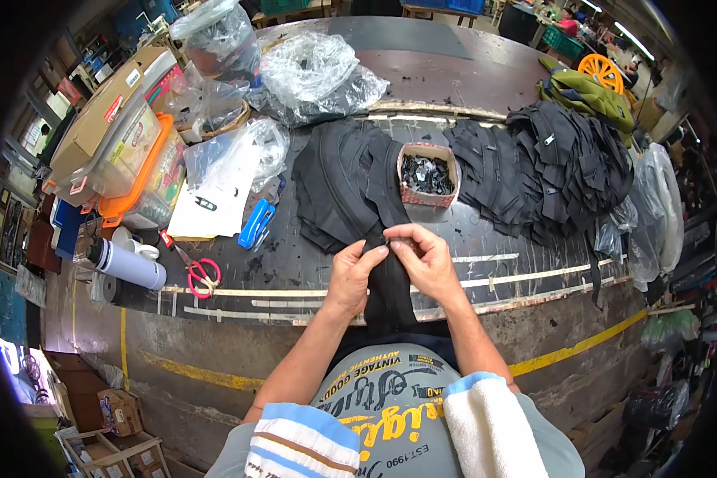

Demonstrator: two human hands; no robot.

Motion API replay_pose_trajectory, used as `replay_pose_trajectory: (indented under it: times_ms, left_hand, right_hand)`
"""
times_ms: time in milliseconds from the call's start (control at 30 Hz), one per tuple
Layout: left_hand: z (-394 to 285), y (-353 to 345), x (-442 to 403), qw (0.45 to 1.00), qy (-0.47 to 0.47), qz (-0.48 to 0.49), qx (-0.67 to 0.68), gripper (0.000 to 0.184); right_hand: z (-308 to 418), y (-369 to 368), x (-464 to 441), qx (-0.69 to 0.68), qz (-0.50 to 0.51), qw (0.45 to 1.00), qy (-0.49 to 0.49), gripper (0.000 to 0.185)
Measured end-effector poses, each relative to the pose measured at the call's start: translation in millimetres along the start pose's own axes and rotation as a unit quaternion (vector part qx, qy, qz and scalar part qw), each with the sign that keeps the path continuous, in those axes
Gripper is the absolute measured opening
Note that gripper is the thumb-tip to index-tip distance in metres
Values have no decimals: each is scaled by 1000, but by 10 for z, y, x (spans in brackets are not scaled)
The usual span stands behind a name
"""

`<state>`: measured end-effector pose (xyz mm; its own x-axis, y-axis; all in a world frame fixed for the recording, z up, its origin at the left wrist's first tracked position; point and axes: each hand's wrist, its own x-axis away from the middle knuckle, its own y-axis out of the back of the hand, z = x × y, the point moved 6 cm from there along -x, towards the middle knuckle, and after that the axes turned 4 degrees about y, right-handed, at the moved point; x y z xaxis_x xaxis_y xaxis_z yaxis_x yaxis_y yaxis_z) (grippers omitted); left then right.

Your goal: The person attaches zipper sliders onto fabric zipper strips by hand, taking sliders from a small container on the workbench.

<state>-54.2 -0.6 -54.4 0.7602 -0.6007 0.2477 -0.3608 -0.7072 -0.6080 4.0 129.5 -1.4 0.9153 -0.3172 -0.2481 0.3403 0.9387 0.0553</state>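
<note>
My left hand (352, 275) and my right hand (428, 259) meet at the table's front edge, both closed in a pinch on a black zipper strip (390, 291). Its lower end hangs over the edge toward my body. Any small part between the fingertips is too small to make out. Just beyond lies a fanned pile of black zipper strips (334, 175). Behind my right hand stands a small patterned box (428, 197) holding many small black pieces, perhaps zipper sliders. A larger heap of black strips (534, 171) lies to its right, with a few metallic pulls showing.
Left on the table are pink-handled scissors (204, 277), a blue stapler (256, 224), a lavender bottle (127, 264), paper (213, 199) and stacked plastic bins (135, 171). Clear plastic bags (315, 72) lie at the back. An olive bag (589, 92) sits far right.
</note>
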Motion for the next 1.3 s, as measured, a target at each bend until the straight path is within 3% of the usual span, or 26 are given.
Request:
replay_pose_trajectory:
  times_ms: [100, 733, 900, 1067, 1300]
  left_hand:
    - [10, -18, -14, 1000, -9, -5, 13, 7]
    - [0, -29, 97, 996, -80, -29, 9, 7]
    - [-62, -19, 93, 991, -111, -30, -66, 6]
    - [-14, 74, 49, 982, -154, -37, -107, 5]
    - [-21, 48, 67, 987, -144, -33, -69, 5]
  right_hand:
    - [61, 20, -19, 22, -3, 999, 39, 20]
    - [31, -13, -28, 64, -4, 997, 51, 16]
    - [45, -18, -21, -14, -29, 999, -26, 15]
    - [51, -43, 0, 4, -56, 998, -3, 16]
    - [100, -63, 26, 17, -60, 998, 4, 16]
